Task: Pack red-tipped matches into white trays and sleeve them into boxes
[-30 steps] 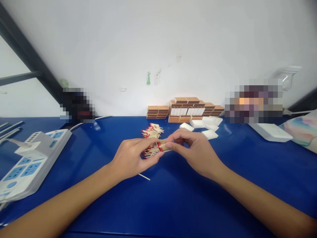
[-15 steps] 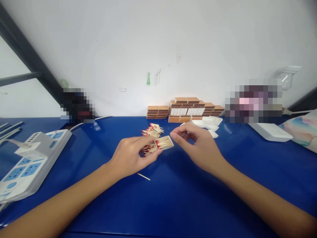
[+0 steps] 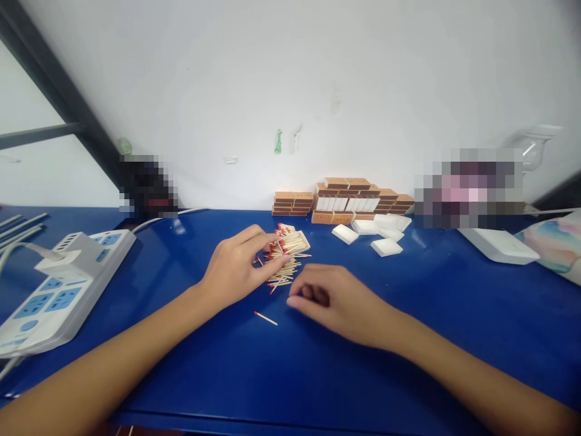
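Observation:
My left hand (image 3: 240, 260) has its thumb and fingers around a small matchbox tray (image 3: 307, 243) filled with red-tipped matches. The tray sits low over a loose pile of matches (image 3: 284, 280), and the fingers hide its near end. To the right of the pile, my right hand (image 3: 331, 303) is curled, thumb and forefinger close together, with nothing visible between them. A single match (image 3: 266, 318) lies on the blue table (image 3: 290, 375), left of the right hand's fingertips.
Brown matchboxes (image 3: 342, 217) are stacked against the wall. Several white matchbox trays (image 3: 387, 247) lie in front of them. A power strip (image 3: 68, 297) with a plug stands on the left, and a white box (image 3: 499, 245) lies on the right.
My left hand has lowered the filled tray onto the match pile. My right hand has moved away from the tray, down and toward me, near the single match.

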Tool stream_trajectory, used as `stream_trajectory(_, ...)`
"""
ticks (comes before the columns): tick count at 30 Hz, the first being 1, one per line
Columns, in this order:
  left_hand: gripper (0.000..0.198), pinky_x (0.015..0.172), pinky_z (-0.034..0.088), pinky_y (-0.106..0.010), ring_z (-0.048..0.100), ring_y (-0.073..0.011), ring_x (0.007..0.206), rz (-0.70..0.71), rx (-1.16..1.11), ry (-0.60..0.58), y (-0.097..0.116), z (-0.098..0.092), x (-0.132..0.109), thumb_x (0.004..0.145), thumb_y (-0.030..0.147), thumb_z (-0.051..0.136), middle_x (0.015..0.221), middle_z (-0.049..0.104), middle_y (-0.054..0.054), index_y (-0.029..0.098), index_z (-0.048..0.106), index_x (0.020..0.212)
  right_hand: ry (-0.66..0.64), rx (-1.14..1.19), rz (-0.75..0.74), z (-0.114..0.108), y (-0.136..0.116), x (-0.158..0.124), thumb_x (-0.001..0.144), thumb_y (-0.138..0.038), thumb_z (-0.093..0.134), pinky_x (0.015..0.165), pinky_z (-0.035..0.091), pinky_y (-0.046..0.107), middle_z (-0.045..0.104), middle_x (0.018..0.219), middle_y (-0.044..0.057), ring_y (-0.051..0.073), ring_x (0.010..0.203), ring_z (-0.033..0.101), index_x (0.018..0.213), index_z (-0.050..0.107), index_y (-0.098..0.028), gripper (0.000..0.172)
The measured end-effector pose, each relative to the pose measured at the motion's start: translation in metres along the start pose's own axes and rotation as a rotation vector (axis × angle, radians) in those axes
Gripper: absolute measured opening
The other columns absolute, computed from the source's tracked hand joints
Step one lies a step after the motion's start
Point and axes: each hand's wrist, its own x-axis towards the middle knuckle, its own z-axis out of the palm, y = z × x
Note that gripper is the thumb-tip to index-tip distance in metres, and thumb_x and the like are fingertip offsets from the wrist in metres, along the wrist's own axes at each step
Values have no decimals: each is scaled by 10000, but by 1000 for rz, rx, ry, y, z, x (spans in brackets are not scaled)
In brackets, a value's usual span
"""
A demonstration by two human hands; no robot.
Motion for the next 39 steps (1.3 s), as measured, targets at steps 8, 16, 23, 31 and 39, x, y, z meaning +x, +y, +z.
stream_trajectory(8, 303, 596, 440, -250, 525, -111, 653, 43, 17, -32, 8, 5, -4, 963, 420, 665, 803, 596, -4, 158, 724, 1102, 15, -104, -49, 40, -14, -1, 864, -368, 793, 722, 466, 305, 698, 996, 34, 174, 826, 635, 962, 695, -191, 225)
stream_trajectory(16, 274, 605, 433, -260, 524, -116, 667, 57, 27, -7, 3, 5, 0, 953, 383, 685, 815, 604, -8, 146, 718, 1084, -152, -113, -40, 19, -16, -2, 982, -178, 635, 710, 453, 280, 657, 944, 19, 151, 811, 606, 881, 629, -183, 101)
stream_trajectory(23, 333, 689, 480, -304, 576, -173, 784, 162, 13, -71, 0, 7, -2, 956, 419, 679, 856, 643, -40, 154, 712, 1154, 254, -234, -136, -28, 8, 2, 1024, -196, 561, 687, 428, 282, 605, 945, 31, 153, 780, 560, 951, 591, -197, 79)
stream_trajectory(31, 314, 736, 485, -314, 569, -174, 802, 224, -97, -96, 9, 5, 0, 943, 405, 705, 879, 679, -47, 147, 713, 1122, 137, -334, -184, -35, 19, 1, 1041, -220, 525, 684, 430, 297, 603, 943, 42, 168, 789, 561, 983, 606, -201, 100)
stream_trajectory(39, 260, 744, 471, -311, 568, -173, 815, 184, -169, -236, 9, 10, -5, 953, 423, 688, 862, 664, -29, 182, 728, 1042, -53, -191, -105, -36, 12, -4, 1017, -256, 589, 680, 452, 280, 602, 982, 26, 129, 753, 578, 969, 661, -216, 95)
